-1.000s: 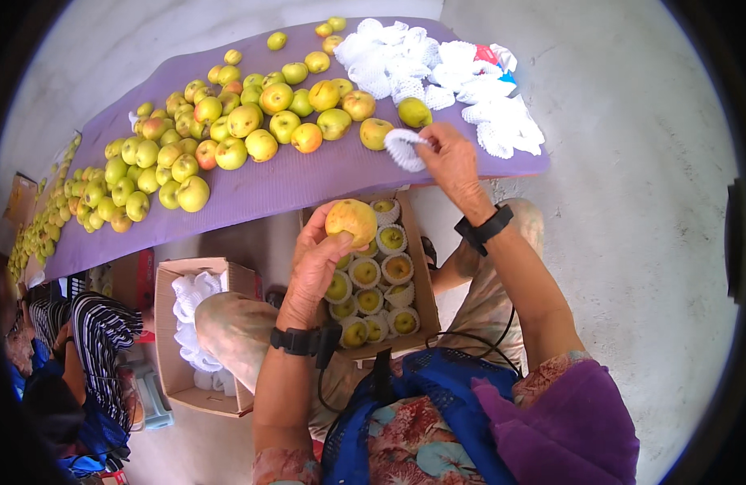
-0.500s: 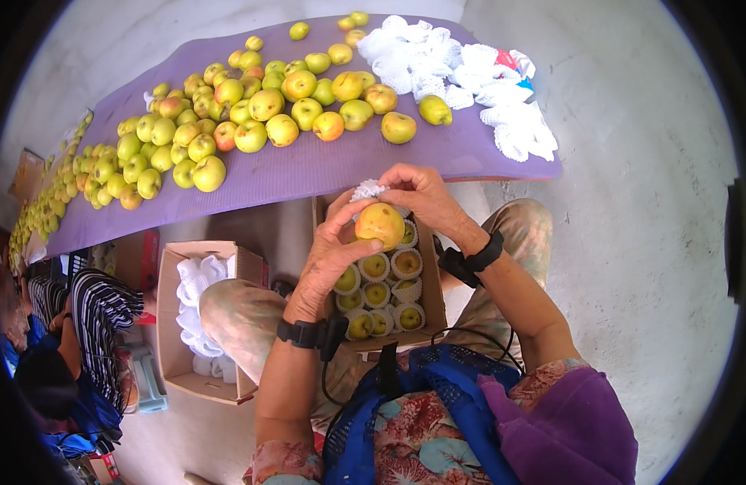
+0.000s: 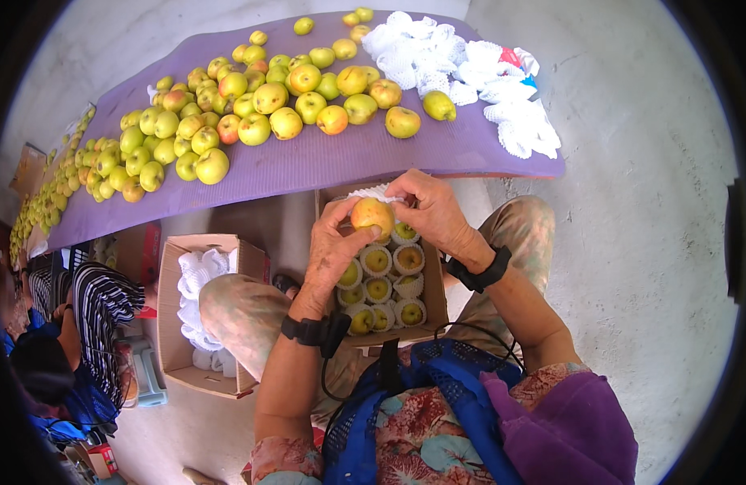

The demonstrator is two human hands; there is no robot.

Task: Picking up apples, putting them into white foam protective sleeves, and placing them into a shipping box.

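My left hand (image 3: 338, 239) is closed around a yellow-red apple (image 3: 373, 217), with the thumb across its lower side. Behind the apple is a white foam net sleeve (image 3: 376, 192), partly hidden by the fruit. My right hand (image 3: 433, 208) pinches the right end of this sleeve between thumb and fingers. Below both hands, between my knees, stands a cardboard box (image 3: 436, 295). Rows of apples in white foam nets (image 3: 378, 288) fill the part of it that shows; my hands cover its far part.
A purple-covered table (image 3: 300, 166) carries many loose apples (image 3: 270, 98) and a heap of foam nets (image 3: 425, 52) at its right end. Left of my knee, a second cardboard box (image 3: 207, 384) holds more nets. A person in striped trousers (image 3: 106, 315) sits at far left.
The foam net has spread wider behind the apple, pulled by my right hand. Both hands and the apple have shifted slightly within the view.
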